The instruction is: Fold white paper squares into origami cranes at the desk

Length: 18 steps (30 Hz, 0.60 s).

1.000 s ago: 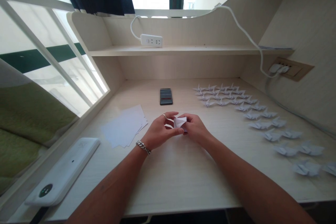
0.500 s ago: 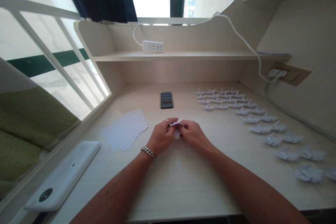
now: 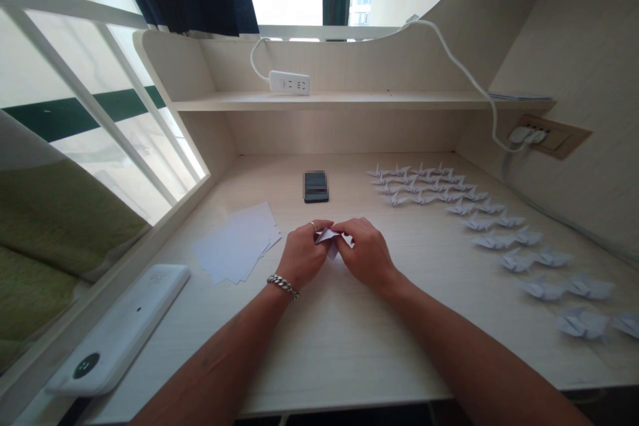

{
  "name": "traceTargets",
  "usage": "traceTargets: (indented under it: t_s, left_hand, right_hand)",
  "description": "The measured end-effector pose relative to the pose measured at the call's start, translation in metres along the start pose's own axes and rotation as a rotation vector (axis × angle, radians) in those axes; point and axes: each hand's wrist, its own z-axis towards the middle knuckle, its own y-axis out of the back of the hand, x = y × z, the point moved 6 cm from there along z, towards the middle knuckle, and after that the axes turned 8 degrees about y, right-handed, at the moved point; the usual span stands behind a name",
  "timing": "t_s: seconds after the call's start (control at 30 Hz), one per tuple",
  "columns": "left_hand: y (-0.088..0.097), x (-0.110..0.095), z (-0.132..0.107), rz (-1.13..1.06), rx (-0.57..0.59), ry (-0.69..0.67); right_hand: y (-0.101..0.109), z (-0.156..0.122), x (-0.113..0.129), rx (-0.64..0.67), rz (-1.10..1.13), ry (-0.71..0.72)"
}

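My left hand (image 3: 303, 254) and my right hand (image 3: 367, 256) meet above the middle of the pale wood desk (image 3: 319, 339). Between their fingers both pinch a small folded piece of white paper (image 3: 330, 237), mostly hidden by the fingers. A chain bracelet circles my left wrist, and a ring sits on one left finger. To the left of my hands lies a loose stack of white paper squares (image 3: 234, 243). On the right, rows of several white origami cranes (image 3: 424, 184) spread across the desk.
A phone (image 3: 316, 186) with a blurred screen lies at the back of the desk. A long white device (image 3: 117, 326) rests near the left edge, beside the window. Above, a shelf (image 3: 329, 101) holds a white power strip (image 3: 289, 82), and its cable runs to a wall socket (image 3: 536, 136).
The paper has gone from showing plainly between my hands to being mostly covered by my fingers. My hands have drawn closer together, and the view has shifted slightly.
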Motion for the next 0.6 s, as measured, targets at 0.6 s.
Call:
traceTargets:
  t_s: [0.6]
  left_hand:
    - [0.013,0.012,0.007,-0.177,-0.059,0.178]
  right_hand:
    - [-0.019,-0.004,-0.027,0.123,0.939,-0.518]
